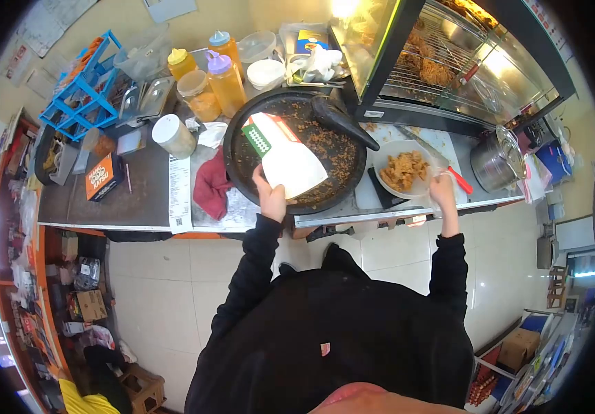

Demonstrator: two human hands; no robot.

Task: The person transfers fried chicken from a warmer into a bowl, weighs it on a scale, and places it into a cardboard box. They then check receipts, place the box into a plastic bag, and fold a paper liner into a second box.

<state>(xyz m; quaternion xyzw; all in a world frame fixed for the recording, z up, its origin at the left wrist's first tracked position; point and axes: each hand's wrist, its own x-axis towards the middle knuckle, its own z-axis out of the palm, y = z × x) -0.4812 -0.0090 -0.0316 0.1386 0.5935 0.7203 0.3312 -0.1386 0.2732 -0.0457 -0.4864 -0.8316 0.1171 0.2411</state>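
My left hand (270,198) is closed on the lower edge of a white paper food packet (290,162) with green and red print. The packet is over a large round black pan (235,162) with brown crumbs scattered in it. A black scoop (339,121) lies across the pan's right side. To the right, my right hand (442,193) grips the rim of a pale bowl (388,153) holding cut pieces of fried food (404,170). The bowl is beside the pan, close to a red-handled knife (460,181).
Sauce bottles (225,81) and tubs stand behind the pan. Left of it are a red cloth (212,186), a long receipt (180,193), a white-lidded jar (173,136) and an orange-black box (104,177). A glass food warmer (449,62) and a metal pot (497,162) stand at the right.
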